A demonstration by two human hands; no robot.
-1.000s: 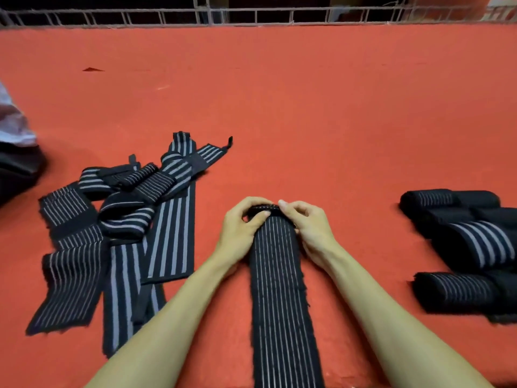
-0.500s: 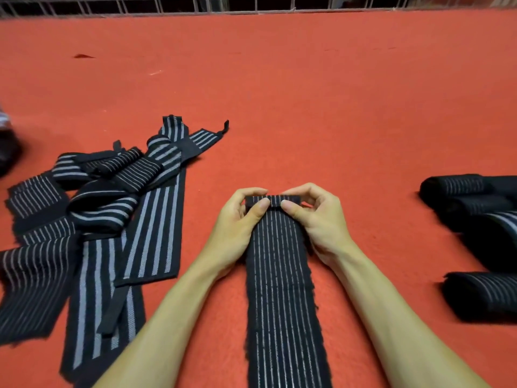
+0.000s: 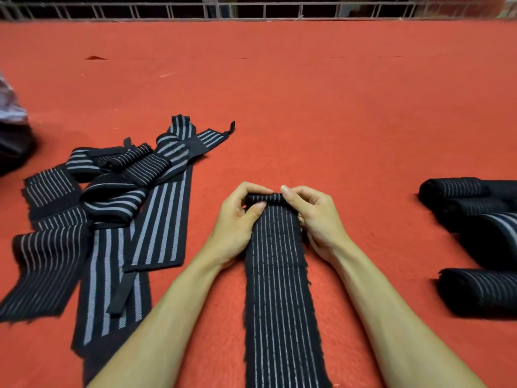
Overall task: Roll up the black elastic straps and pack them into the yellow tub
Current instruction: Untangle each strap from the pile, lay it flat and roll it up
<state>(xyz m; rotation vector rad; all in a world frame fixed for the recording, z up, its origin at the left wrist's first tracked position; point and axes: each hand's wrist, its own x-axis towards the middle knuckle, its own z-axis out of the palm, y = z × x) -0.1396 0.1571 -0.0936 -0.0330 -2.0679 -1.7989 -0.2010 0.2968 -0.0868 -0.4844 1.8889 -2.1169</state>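
Rolling: far end of one black elastic strap, turned over into a small tight roll held btwn both hands.
Strap, position: ctr of view, flat on the red felt surface. Runs lengthwise from the roll toward the person and out past the btm edge, btwn the forearms. Thin pale stripes along its length; side edges frayed.
L hand: grasping the roll's left end. Thumb pressed on the strap's top face just below the roll, fingers curled round the far side.
R hand: grasping the roll's right end. Index fingertip on top of the roll, other fingers curled in at the strap's right edge.
Loose straps: heap at left, apart from the hands. Unrolled, overlapping, some folded, some flat; broad & narrow stripe patterns mixed. One thin tab end pokes out at the heap's upper right.
Rolled straps: group at right edge, lying on their sides, upper ones touching. One more roll nearer the person, a little apart. All partly cut off by the frame.
Railing: pale metal bars along the far edge of the surface; dark behind.
Left edge: dark bundle w/ sth pale on top; blurred, can't ID.
Misc.: small dark-red scrap on the surface, far left, well apart from all straps.
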